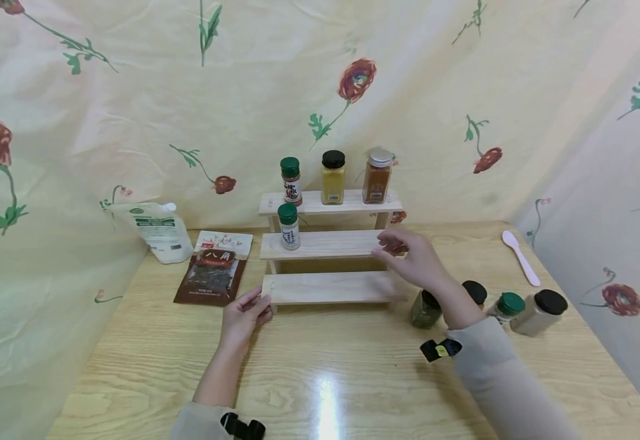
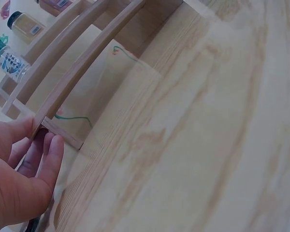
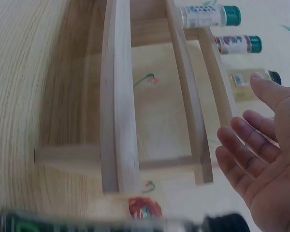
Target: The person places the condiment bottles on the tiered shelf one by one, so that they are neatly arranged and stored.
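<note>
A three-step wooden spice rack (image 1: 320,288) stands against the back wall. My left hand (image 1: 245,318) pinches the left end of its lowest board; the left wrist view shows the thumb (image 2: 21,129) on the board and the fingers beneath. My right hand (image 1: 413,256) hovers by the right end of the middle step, holding nothing, its fingers loosely bent and apart in the right wrist view. On the top step stand a green-capped shaker (image 1: 291,182), a black-capped yellow jar (image 1: 333,178) and a silver-lidded brown jar (image 1: 377,177). Another green-capped shaker (image 1: 289,227) stands at the middle step's left.
Several jars stand on the table at the right, including a dark green one (image 1: 425,310) and a pale black-capped one (image 1: 540,313), partly behind my right forearm. A white spoon (image 1: 520,256) lies farther back. On the left are a brown packet (image 1: 212,272) and a white spouted pouch (image 1: 160,232).
</note>
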